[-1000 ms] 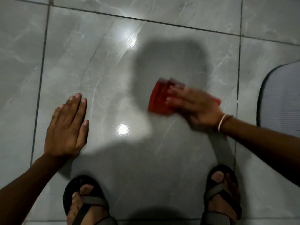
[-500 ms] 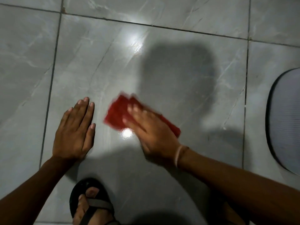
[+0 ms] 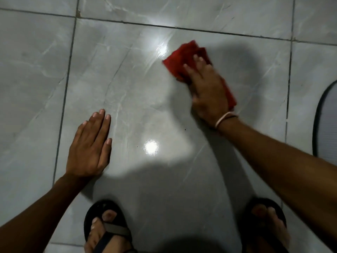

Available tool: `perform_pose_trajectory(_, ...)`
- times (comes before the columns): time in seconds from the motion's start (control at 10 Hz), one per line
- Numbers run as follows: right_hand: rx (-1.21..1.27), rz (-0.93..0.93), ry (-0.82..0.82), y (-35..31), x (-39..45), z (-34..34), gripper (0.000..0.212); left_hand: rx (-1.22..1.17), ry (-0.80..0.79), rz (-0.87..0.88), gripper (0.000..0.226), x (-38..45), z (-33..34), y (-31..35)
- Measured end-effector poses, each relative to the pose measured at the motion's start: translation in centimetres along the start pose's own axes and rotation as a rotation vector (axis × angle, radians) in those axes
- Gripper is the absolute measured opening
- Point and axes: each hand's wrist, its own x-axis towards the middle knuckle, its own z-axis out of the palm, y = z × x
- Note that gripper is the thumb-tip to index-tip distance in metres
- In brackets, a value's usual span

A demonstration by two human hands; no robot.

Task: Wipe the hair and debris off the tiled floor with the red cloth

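The red cloth (image 3: 182,60) lies bunched on the glossy grey tiled floor (image 3: 118,79), upper right of centre. My right hand (image 3: 207,92) presses flat on top of it, fingers spread, covering its near half; the picture is blurred there. My left hand (image 3: 89,147) rests palm down on the tile at lower left, fingers together and holding nothing. Two tiny dark specks (image 3: 185,129) sit on the tile between my hands. No hair is clear enough to make out.
My two feet in black sandals (image 3: 107,229) stand at the bottom edge. A grey mat with a dark rim (image 3: 326,123) lies at the right edge. Dark grout lines (image 3: 63,99) cross the floor, and two bright light reflections show on the tile.
My right hand has swept the red cloth from beside my left hand up and to the right across the tile. My left hand has stayed planted.
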Motion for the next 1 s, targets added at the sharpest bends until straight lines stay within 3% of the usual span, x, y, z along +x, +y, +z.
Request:
perform_pose_trajectory(0.1, 0.150, -0.133, -0.139, -5.7, -4.5, 1.0, 0.072, -0.020, -0.143, -0.059, 0.068, 0.2, -1.4, 0.7)
perform_pose_trajectory(0.2, 0.339, -0.001, -0.393, -9.6, -10.6, -2.6, 0.072, -0.019, -0.452, -0.119, 0.086, 1.3, -6.2, 2.0)
perform_pose_trajectory(0.3, 0.621, 0.358, -0.473, -11.1, -14.5, -10.4, 0.063, -0.010, -0.573, -0.125, 0.088, 1.8, -13.0, 6.6)
perform_pose_trajectory(0.4, 0.735, 0.656, -0.303, -11.0, -17.7, -20.7, 0.071, -0.081, -0.528, -0.098, 0.084, 2.6, -19.3, 14.8)
perform_pose_trajectory(0.6, 0.590, 0.745, 0.293, -4.1, -22.2, -41.9, 0.053, -0.266, -0.303, 0.163, 0.071, 6.9, -27.3, 37.0)
perform_pose_trajectory(0.7, 0.457, 0.736, 0.424, 2.1, -23.3, -46.9, 0.047, -0.338, -0.223, 0.338, 0.067, 9.8, -28.2, 46.8)
perform_pose_trajectory(0.8, 0.414, 0.811, 0.352, 8.7, -23.1, -46.7, 0.046, -0.256, -0.294, 0.421, 0.068, 12.6, -26.6, 53.9)
perform_pose_trajectory(0.9, 0.312, 0.843, 0.076, 12.1, -22.4, -44.0, 0.050, -0.146, -0.444, 0.465, 0.068, 13.7, -24.5, 56.4)
perform_pose_trajectory(1.0, 0.266, 0.841, -0.034, 13.0, -22.2, -44.2, 0.054, -0.065, -0.475, 0.424, 0.068, 12.8, -24.4, 54.1)
